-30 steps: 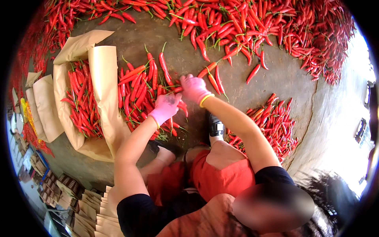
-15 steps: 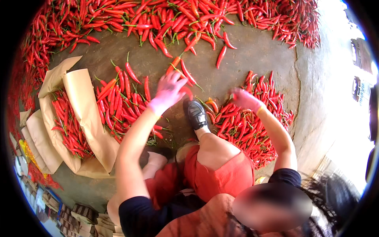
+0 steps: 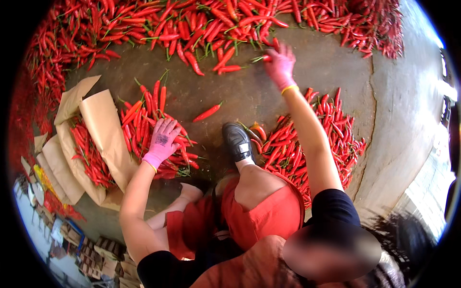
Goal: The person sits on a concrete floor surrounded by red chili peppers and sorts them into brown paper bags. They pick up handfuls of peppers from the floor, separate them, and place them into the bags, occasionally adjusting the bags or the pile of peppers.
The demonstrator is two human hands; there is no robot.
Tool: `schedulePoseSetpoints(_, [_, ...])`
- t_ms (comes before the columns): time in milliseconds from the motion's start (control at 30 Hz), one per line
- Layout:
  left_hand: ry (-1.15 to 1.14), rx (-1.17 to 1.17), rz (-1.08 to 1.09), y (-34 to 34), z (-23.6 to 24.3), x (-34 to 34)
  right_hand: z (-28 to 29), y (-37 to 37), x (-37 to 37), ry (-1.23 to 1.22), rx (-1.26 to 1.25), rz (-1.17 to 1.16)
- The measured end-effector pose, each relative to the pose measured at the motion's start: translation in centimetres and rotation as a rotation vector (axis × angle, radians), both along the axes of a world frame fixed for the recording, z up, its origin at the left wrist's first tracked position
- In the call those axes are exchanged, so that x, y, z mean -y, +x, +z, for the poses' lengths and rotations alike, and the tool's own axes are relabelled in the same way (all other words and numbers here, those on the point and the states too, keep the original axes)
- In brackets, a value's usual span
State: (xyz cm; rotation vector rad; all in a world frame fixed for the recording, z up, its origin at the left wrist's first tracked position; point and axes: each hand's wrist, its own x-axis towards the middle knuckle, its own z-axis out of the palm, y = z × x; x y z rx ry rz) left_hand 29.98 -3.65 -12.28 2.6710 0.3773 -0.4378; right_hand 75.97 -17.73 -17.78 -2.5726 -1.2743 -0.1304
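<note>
My left hand (image 3: 163, 141), in a pink glove with a dark smudge on its back, lies with fingers stretched over the left pile of red chili peppers (image 3: 140, 122). My right hand (image 3: 281, 69), also pink-gloved, reaches far out near the big heap. A red chili pepper (image 3: 265, 58) sticks out at its thumb side, stem to the left; the fingers are partly blurred but seem closed on it. One loose chili (image 3: 208, 112) rests on the floor between the two hands, ahead of my black shoe (image 3: 237, 140).
A large heap of chilies (image 3: 192, 24) spreads across the far side. An open brown paper bag (image 3: 103, 127) with chilies inside stands at the left. Another chili pile (image 3: 317, 144) lies right of my shoe. A crack (image 3: 372, 105) runs along the concrete floor.
My left hand has moved left and back from the middle floor onto the left pile. My right hand has left the right pile and reached forward to a loose chili.
</note>
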Motion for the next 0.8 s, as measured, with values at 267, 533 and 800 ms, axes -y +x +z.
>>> schedulePoseSetpoints(267, [-0.072, 0.334, 0.249, 6.9, 0.3, 3.1, -3.6, -4.7, 9.5, 0.079, -0.527, 0.076])
schedulePoseSetpoints(533, [-0.031, 0.103, 0.191, 6.7, -5.0, 5.8, 3.1, -6.1, 0.8, -0.066, -0.322, 0.363])
schedulePoseSetpoints(800, [-0.294, 0.324, 0.464, 4.0, -2.7, 3.8, 2.4, -7.2, -4.6, -0.384, -0.39, 0.677])
